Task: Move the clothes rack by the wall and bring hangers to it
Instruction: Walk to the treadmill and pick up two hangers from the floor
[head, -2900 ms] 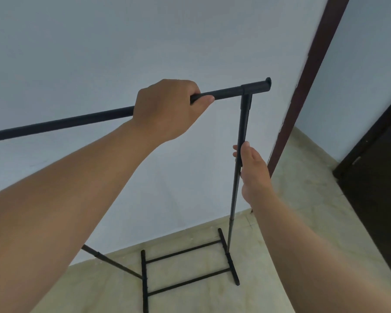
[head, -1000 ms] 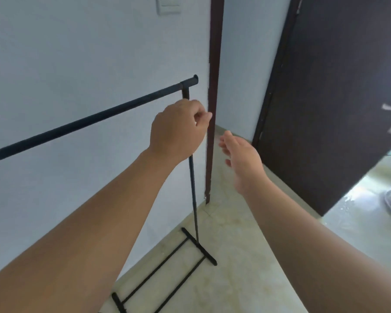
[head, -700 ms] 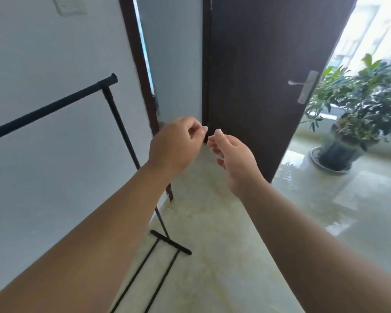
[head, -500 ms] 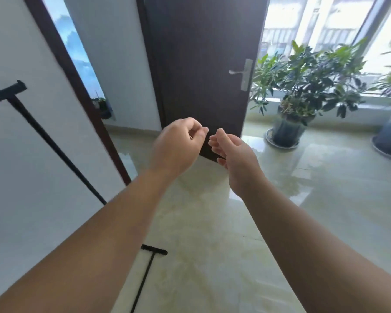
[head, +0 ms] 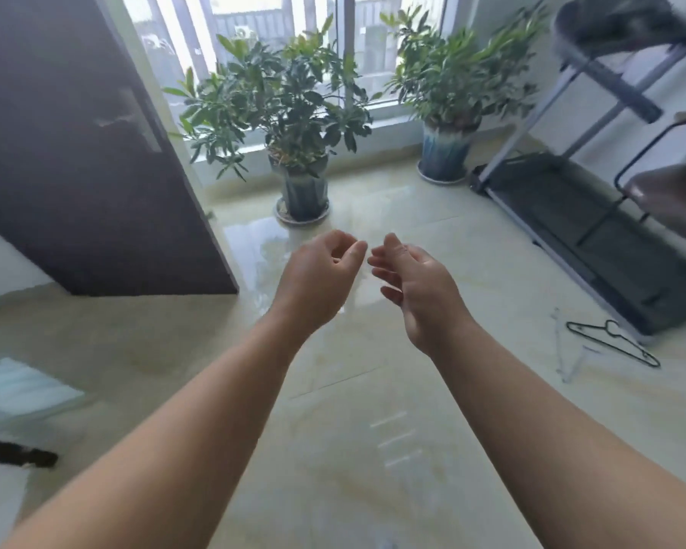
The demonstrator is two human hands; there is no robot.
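A black wire hanger (head: 614, 342) lies flat on the glossy floor at the right, beside a pale, nearly see-through hanger (head: 567, 350). Only the black foot of the clothes rack (head: 16, 455) shows at the left edge; the rest is out of frame. My left hand (head: 317, 283) and my right hand (head: 416, 291) are held out side by side in mid-air over the floor, both empty. The left hand's fingers are loosely curled, the right hand's fingers are apart. Both hangers lie well to the right of my right hand.
A dark open door (head: 76, 152) stands at the left. Two potted plants (head: 294, 112) (head: 448, 85) sit by the window. A treadmill (head: 583, 215) and a chair (head: 674, 184) occupy the right side, just behind the hangers.
Both hands let go of the rack and came together in front of me. The view swung right, from the wall and rack to the window side, bringing the hangers into sight.
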